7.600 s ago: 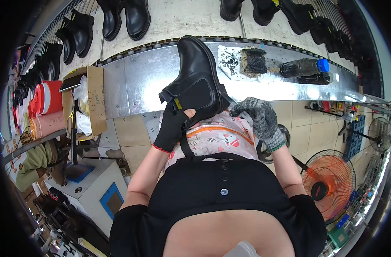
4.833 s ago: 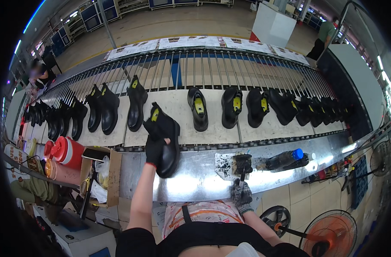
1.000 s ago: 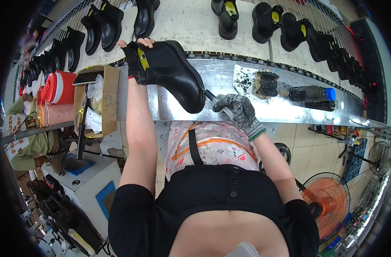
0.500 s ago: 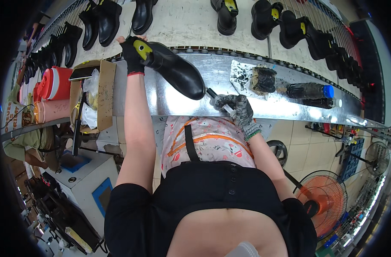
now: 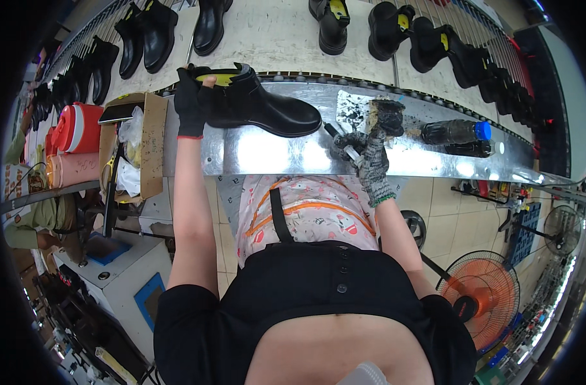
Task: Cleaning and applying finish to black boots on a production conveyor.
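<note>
A black ankle boot (image 5: 267, 110) with a yellow insole lies on its side above the metal ledge, toe pointing right. My left hand (image 5: 192, 106), in a black fingerless glove, grips it at the heel and shaft, with the thumb at the opening. My right hand (image 5: 370, 157), in a grey knitted glove, is closed round a slim pen-like tool (image 5: 332, 130) with a dark end and a pale body. The tool's dark end is close to the boot's toe, apparently just apart from it. Beyond that hand is a black-stained sponge block (image 5: 386, 117), partly behind the glove.
A stained white sheet (image 5: 352, 108) lies by the sponge on the metal ledge (image 5: 254, 157). Farther right lie a blue-capped bottle (image 5: 456, 132) and a dark bottle. A cardboard box (image 5: 153, 144) stands left. Several black boots (image 5: 332, 29) line the conveyor; an orange fan (image 5: 482, 295) stands lower right.
My left hand has turned the boot so its toe points right and its side faces up. My right hand has shifted slightly right and up, nearer the sponge, with the tool still in it.
</note>
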`<state>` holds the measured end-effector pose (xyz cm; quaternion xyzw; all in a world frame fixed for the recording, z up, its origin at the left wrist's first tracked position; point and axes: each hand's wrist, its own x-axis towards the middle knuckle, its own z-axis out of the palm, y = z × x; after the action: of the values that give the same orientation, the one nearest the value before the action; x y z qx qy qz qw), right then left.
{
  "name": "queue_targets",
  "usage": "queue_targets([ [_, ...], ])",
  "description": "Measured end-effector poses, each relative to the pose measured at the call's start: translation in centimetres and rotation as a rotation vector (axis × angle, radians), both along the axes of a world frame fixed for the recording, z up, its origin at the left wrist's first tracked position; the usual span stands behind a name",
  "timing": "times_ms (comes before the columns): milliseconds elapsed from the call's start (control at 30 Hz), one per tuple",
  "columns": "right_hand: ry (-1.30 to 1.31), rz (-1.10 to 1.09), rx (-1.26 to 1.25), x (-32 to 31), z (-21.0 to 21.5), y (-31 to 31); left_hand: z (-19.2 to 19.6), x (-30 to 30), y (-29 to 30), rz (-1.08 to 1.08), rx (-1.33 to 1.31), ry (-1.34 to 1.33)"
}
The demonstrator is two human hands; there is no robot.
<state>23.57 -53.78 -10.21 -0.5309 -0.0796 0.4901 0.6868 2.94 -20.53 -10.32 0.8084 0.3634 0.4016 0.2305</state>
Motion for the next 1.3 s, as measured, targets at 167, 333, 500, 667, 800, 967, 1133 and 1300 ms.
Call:
queue_targets([
  [167, -0.479, 0.067, -0.205, 1.1, 1.0, 0.5, 2.1, -0.5, -5.0, 0.174, -0.040, 0.084],
  [333, -1.408, 0.085, -0.442, 2.1, -1.7, 0.2, 5.4, -0.3, -10.1, 0.203, -0.179, 0.067],
  [500, -1.229, 0.086, -0.439, 1.6, 0.1, 0.6, 6.8, -0.8, -14.1, 0.217, -0.200, 0.159],
  [667, -1.195, 0.157, -0.360, 1.0, 1.9, 0.6, 7.2, -1.2, -17.1, 0.098, -0.358, 0.107],
  [800, -1.184, 0.130, -0.349, 1.1, -1.6, -0.1, 8.1, -1.1, -18.9, 0.032, -0.464, 0.142],
  [967, -0.911, 0.152, -0.234, 0.1, 0.0, 0.0, 7.8, -1.2, -20.3, -0.072, -0.540, 0.086],
  [1133, -0.785, 0.122, -0.092, -0.8, 1.1, -0.3, 7.1, -1.4, -21.1, -0.105, -0.657, 0.015],
  [1300, -1.008, 0.206, -0.124, -1.6, 2.5, -0.7, 5.4, -2.6, -21.5, -0.135, -0.868, -0.126],
])
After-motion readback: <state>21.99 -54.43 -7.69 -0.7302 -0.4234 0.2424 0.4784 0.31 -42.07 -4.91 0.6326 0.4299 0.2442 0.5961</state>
